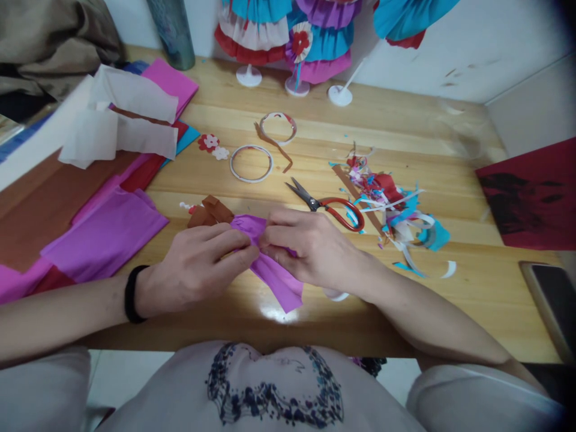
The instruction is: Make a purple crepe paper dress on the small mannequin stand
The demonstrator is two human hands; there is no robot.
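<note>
A strip of purple crepe paper (276, 279) is gathered between both hands over the front of the wooden table (472, 300). My left hand (198, 264) pinches its upper part with closed fingers; a black band circles that wrist. My right hand (308, 246) grips the same strip from the right, fingers pressed together. The strip's free end hangs down toward me. A brown crepe piece (211, 211) lies just behind my left hand.
Red-handled scissors (330, 205) lie behind my right hand. Coloured paper scraps (396, 210) pile up to the right. Two tape rings (251, 163) and small paper flowers (212, 144) sit mid-table. Stacked crepe sheets (103, 234) fill the left. Paper-dressed figures on stands (297, 42) stand at the back.
</note>
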